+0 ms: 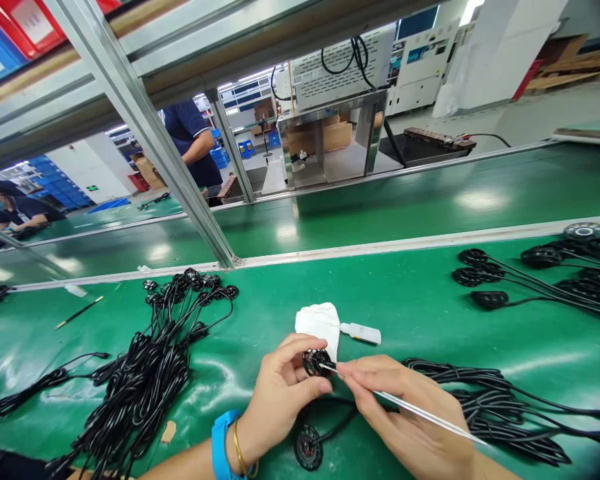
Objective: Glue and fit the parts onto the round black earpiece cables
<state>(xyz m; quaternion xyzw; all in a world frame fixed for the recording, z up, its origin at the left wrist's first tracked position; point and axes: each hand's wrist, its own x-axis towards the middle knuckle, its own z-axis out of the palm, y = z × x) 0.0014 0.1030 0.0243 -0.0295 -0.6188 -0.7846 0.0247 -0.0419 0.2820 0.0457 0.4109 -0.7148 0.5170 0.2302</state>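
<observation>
My left hand (285,383), with a blue band and a gold bangle at the wrist, grips a small round black cable head (316,361) between thumb and fingers. My right hand (405,407) pinches a slim silvery-white stick-like tool (430,419). The tool's tip meets the side of the cable head, and whether it has one or two prongs is unclear. Below my hands, another round black cable head (309,447) lies on the green mat with its cable running under my right hand. Just behind my left hand lie a white cloth (320,320) and a small white bottle (363,333).
A heap of bundled black cables (140,373) fills the left side. More coiled cables (505,407) and round cable heads (480,267) lie at right. A black pen-like stick (79,313) rests far left. A metal frame post (150,133) rises behind the mat. Other people work beyond.
</observation>
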